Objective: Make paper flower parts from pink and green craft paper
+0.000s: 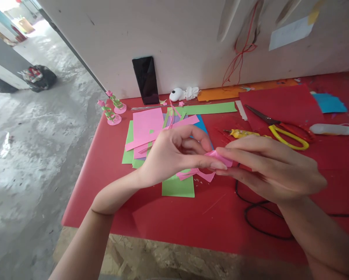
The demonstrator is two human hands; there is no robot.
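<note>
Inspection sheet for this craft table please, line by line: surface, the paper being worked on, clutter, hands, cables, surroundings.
Surface: red table, strewn with paper offcuts.
Job's things: pink paper piece, folded, held above the table.
Clutter: coloured sheets, scissors, yellow tool, white bottle, black phone leaning on the wall, two paper flowers at the left corner.
Grippers: left hand and right hand both pinch the pink paper piece, fingertip grip.
Cables: black cable looped under the right hand; red string on the wall.
Surroundings: wall behind; concrete floor at left with a black bag.
</note>
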